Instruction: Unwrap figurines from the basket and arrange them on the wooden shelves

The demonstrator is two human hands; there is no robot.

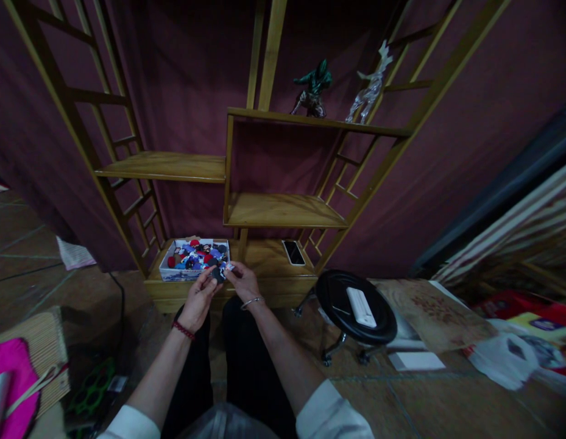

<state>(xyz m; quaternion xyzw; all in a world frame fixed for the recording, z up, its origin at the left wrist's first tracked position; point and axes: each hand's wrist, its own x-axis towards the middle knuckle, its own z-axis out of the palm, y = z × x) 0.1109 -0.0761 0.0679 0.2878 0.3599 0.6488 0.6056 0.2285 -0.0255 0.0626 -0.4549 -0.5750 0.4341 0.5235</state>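
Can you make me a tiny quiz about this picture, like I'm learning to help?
1. True or false: the phone lies to the right of the box of colorful pieces.
2. How many figurines stand on the upper shelf?
3. What is at the fingertips of the left hand?
A) The phone
B) A small dark piece
C) A figurine

Key: 1. True. 2. Two. 3. B.

This is a furnished room, home or shop, which one I cannot tell: an open yellowish-brown wooden display rack [285, 210] at twelve o'clock, a dark green crouching figurine [315, 88] and a clear glassy figurine [368, 91] at one, a round black wheeled stool [382, 314] at four, brown tiled floor [17, 228] at nine.
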